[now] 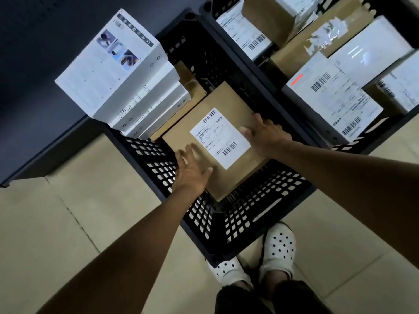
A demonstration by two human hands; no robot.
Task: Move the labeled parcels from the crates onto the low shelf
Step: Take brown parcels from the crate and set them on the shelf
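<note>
Your brown parcel (204,132), white barcode label (220,138) up, lies in the near black crate (256,214). Your left hand (192,173) rests spread on its near edge; your right hand (264,134) lies open against its right side. White boxes (118,71) stand alongside.

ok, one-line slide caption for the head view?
Both hands, left and right, reach onto a labeled brown parcel inside a black crate.

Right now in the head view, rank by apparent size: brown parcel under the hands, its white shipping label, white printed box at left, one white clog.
1. white printed box and brown parcel: alike in apparent size, and the box sits nearer the camera, so unranked.
2. white shipping label.
3. white clog: close to the label, unsure.
</note>
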